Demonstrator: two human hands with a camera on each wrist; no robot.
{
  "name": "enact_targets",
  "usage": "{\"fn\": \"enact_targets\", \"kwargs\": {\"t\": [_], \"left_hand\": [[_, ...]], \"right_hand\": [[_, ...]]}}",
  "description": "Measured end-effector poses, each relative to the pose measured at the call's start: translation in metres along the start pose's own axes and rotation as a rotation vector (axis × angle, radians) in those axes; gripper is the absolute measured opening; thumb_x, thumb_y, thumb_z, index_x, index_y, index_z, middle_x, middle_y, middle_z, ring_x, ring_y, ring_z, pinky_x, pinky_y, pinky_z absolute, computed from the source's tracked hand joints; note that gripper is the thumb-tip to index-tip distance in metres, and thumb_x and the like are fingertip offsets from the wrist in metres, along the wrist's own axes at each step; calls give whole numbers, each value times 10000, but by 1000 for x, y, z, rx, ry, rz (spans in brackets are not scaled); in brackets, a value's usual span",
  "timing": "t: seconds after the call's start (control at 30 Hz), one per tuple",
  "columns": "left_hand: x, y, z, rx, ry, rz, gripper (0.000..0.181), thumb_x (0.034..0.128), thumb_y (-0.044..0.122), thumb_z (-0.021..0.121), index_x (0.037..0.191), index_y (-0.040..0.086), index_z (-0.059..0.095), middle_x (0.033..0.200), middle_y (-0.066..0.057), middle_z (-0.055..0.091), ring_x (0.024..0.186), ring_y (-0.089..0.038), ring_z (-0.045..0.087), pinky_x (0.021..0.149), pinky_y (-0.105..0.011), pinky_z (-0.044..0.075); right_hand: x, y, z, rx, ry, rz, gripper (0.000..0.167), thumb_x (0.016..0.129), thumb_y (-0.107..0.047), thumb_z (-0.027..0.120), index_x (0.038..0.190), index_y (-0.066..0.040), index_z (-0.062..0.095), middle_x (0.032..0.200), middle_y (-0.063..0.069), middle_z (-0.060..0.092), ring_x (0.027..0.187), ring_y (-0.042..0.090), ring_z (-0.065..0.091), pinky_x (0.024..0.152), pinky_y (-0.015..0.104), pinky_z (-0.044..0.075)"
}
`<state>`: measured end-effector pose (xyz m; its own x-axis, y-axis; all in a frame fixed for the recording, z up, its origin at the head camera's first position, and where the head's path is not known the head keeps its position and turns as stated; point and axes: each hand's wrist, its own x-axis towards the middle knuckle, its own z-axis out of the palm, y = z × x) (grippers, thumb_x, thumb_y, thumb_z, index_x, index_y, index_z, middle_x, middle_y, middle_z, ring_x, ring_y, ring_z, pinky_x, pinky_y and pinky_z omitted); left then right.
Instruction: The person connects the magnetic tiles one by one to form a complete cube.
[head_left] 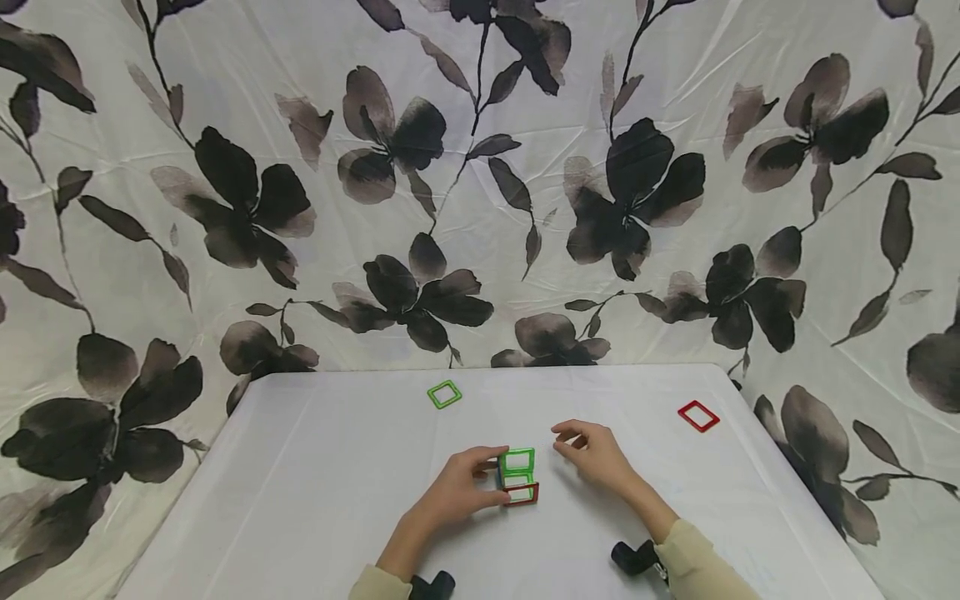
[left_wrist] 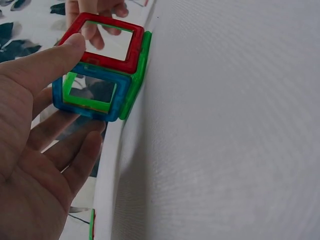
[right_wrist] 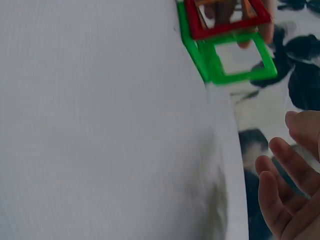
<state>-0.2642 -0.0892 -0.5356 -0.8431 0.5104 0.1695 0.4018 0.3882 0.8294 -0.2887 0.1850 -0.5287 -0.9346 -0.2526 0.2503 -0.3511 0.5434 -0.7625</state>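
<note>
Left hand point(head_left: 459, 485) pinching a box of frames point(head_left: 517, 473) on the white table point(head_left: 322, 500), thumb on its red side point(left_wrist: 111, 63); right hand point(head_left: 597, 455) apart, to the right, holding nothing; uneven thumb pressure could fold the joined edges, and a knock from the right hand might part them; a loose green frame point(head_left: 433, 400) lies far and slightly left, a loose red frame point(head_left: 690, 422) far and right

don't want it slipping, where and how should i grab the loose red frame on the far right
Probably pinch two opposite straight sides of the loose red frame from above, with the empty right hand, the nearer one. It lies flat on the white table, with nothing touching its edges.
</note>
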Motion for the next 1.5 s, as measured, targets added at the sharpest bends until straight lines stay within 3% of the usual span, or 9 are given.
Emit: {"fn": "enact_targets", "kwargs": {"t": [0.47, 0.77, 0.97, 1.23, 1.37, 1.5], "left_hand": [[-1, -2, -3, 3, 8, 5, 718, 761, 244, 849, 1386, 87, 534, 1338, -2, 561, 1145, -177, 592, 929, -339, 483], [0, -3, -2, 7, 16, 2, 724, 753, 244, 855, 1382, 75, 538, 1325, 2, 571, 1134, -171, 598, 922, -342, 486], [0, -2, -2, 13, 18, -3, 727, 751, 233, 857, 1383, 69, 537, 1323, 0, 573, 1130, -171, 601, 917, -339, 489], [1, -4, -2, 16, 19, 7, 730, 756, 245, 853, 1388, 71, 533, 1327, 5, 570, 1128, -173, 603, 913, -352, 491], [1, -5, -1, 17, 24, 17, 732, 752, 251, 855, 1385, 69, 536, 1327, 0, 572, 1125, -172, 604, 911, -345, 492], [1, -7, 1, 12, 21, 23, 734, 752, 268, 854, 1385, 73, 537, 1321, 6, 575, 1123, -166, 603, 906, -343, 494]], "right_hand": [[-7, 42, -63, -94, 150, 144, 246, 873, -106, 731, 1103, -23, 702, 916, 41, 702, 718, 148, 602, 628, 287, 477], [-20, 75, -102, -163, 207, 160, 248, 878, -99, 715, 1093, 22, 686, 865, 68, 678, 721, 166, 616, 568, 266, 474], [-28, 94, -124, -249, 298, 199, 264, 853, -128, 741, 1059, 29, 690, 811, 60, 654, 680, 157, 577, 546, 271, 448], [-42, 112, -142, -346, 338, 395, 429, 849, -233, 726, 1138, 67, 627, 938, 193, 628, 801, 310, 580, 648, 403, 441], [-48, 122, -147, -367, 350, 447, 522, 826, -259, 738, 1172, 98, 579, 1026, 274, 599, 922, 413, 564, 748, 528, 436], [-53, 130, -149, -357, 370, 479, 592, 809, -273, 757, 1194, 118, 537, 1067, 319, 579, 960, 459, 550, 781, 575, 426]]}}
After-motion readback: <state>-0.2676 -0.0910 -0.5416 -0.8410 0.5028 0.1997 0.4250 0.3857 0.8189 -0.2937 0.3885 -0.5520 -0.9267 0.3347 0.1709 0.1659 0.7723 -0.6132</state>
